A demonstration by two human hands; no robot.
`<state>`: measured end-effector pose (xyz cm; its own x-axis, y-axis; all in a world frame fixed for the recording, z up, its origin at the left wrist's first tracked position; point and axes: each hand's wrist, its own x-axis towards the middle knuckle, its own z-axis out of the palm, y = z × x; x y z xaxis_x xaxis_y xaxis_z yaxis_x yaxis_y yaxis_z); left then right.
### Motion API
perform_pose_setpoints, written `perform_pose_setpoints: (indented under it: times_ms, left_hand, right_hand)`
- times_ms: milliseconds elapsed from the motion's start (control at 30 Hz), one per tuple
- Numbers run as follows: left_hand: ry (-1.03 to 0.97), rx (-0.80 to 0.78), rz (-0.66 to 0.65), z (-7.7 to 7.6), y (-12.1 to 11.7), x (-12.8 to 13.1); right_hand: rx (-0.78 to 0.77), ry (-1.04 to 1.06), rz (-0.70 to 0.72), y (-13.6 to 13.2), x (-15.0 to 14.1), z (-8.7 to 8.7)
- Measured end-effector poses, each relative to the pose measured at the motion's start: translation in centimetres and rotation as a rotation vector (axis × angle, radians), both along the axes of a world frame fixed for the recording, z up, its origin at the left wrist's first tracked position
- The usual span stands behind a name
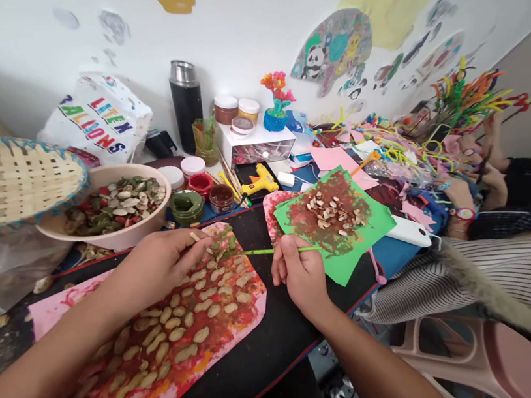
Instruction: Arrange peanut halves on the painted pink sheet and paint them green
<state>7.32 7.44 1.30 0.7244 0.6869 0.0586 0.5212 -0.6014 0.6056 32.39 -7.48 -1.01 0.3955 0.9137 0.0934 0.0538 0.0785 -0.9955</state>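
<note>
The work looks partway along: on the pink sheet (259, 306), smeared with red, orange and brown paint, dozens of peanut shells (187, 353) lie spread out, most of them a plain tan, while a few near the far right corner show olive green. The bowl (145, 234) beyond the left forearm is heaped with shells in red, green and paler tones, and the paint-stained green sheet (341, 272) to the right carries a small cluster of pale and brownish shells (331, 214), so some colouring appears done and the tan ones seem to be what is left. 3 paint jars stand without lids just past the pink sheet: a green jar (186, 207), a red jar (201, 185) and a brown jar (221, 197). The left hand (168, 259) is over the far part of the pink sheet, thumb and fingertips pinching a small pale piece (195, 236), perhaps a shell; the spread shells lie below and to the right of that pinch. The right hand (302, 274) closes its thumb against curled fingers around a thin green stick (259, 252), possibly a brush, which points left toward the olive shells; whether its tip touches any of them I cannot tell.
</note>
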Motion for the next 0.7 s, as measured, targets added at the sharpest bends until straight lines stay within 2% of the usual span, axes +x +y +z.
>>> perform_pose_setpoints:
  times_ms: [267, 533, 700]
  left_hand:
    - [-0.002, -0.089, -0.058, 0.9, 0.1, 0.0]
    - [0.002, -0.09, -0.054, 0.7, 0.0, 0.1]
    - [-0.041, -0.065, -0.025, 0.7, -0.3, 0.2]
  right_hand:
    - [-0.026, -0.005, -0.007, 0.0, 0.2, -0.1]
    - [-0.017, -0.002, -0.069, -0.7, 1.3, 0.0]
    - [-0.016, 0.007, -0.038, -0.5, 0.8, 0.0]
